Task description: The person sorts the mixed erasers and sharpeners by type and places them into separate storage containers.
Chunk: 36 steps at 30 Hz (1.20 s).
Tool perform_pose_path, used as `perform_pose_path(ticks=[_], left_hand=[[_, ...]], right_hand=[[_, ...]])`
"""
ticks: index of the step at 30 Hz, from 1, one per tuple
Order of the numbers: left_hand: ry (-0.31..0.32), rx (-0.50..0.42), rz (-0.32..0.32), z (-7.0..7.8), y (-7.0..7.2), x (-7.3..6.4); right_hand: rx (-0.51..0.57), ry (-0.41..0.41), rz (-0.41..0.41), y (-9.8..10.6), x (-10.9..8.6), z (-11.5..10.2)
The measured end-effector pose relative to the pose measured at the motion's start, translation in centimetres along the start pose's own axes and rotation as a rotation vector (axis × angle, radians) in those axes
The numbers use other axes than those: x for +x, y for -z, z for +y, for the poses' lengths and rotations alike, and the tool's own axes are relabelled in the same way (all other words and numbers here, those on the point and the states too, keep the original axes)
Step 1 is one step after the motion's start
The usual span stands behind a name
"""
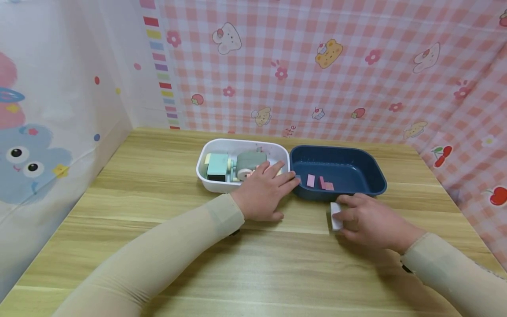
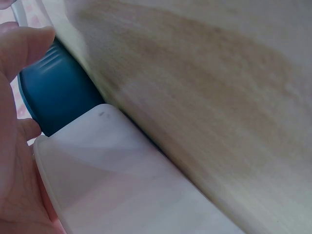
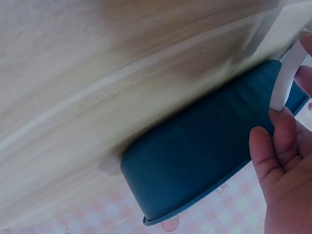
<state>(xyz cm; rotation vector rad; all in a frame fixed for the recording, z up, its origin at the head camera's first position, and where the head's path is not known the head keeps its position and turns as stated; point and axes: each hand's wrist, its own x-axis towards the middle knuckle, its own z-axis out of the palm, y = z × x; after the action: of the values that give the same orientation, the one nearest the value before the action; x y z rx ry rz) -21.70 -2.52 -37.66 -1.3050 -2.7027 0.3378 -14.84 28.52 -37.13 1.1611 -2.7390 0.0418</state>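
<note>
My right hand (image 1: 370, 222) pinches a white flat piece (image 1: 336, 216) by its edge, just in front of the dark blue bin (image 1: 372, 187). In the right wrist view, the white piece (image 3: 287, 73) appears as a thin curved strip between fingers and thumb. My left hand (image 1: 263, 193) lies with fingers spread over the front right corner of the white bin (image 1: 215, 187). Its fingertips reach the seam between the two bins, beside a small grey-blue piece (image 1: 298, 178). In the left wrist view, the white bin's side (image 2: 126, 180) stands beside the palm.
Inside the white bin lie a teal block (image 1: 218, 163) with a black face, a grey-green rounded piece (image 1: 251, 160) and a white round piece (image 1: 244, 174). Small pink pieces (image 1: 310, 180) sit in the blue bin. A checked cloth (image 1: 245, 66) hangs behind the wooden table (image 1: 253, 273).
</note>
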Motion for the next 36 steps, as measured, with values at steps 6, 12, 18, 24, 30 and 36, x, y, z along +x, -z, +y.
perform_pose_path(ticks=[6,12,18,24,30,36], left_hand=[[-0.004,-0.001,-0.001,0.0,0.1,0.0],[-0.003,-0.006,0.0,-0.1,0.1,-0.1],[-0.002,-0.011,-0.001,0.0,0.0,-0.1],[-0.003,0.0,0.005,-0.1,0.0,-0.1],[-0.002,0.0,0.006,0.0,-0.1,-0.1],[-0.002,-0.003,0.003,-0.1,0.0,-0.1]], right_hand=[[0.009,-0.019,-0.012,0.7,0.2,-0.4],[0.018,-0.049,-0.015,1.2,0.5,-0.7],[-0.011,-0.037,0.033,1.5,0.7,-0.7],[-0.017,-0.019,0.079,1.6,1.0,-0.6],[-0.031,-0.022,0.101,1.9,1.3,-0.7],[-0.054,0.005,0.135,2.1,1.5,-0.6]])
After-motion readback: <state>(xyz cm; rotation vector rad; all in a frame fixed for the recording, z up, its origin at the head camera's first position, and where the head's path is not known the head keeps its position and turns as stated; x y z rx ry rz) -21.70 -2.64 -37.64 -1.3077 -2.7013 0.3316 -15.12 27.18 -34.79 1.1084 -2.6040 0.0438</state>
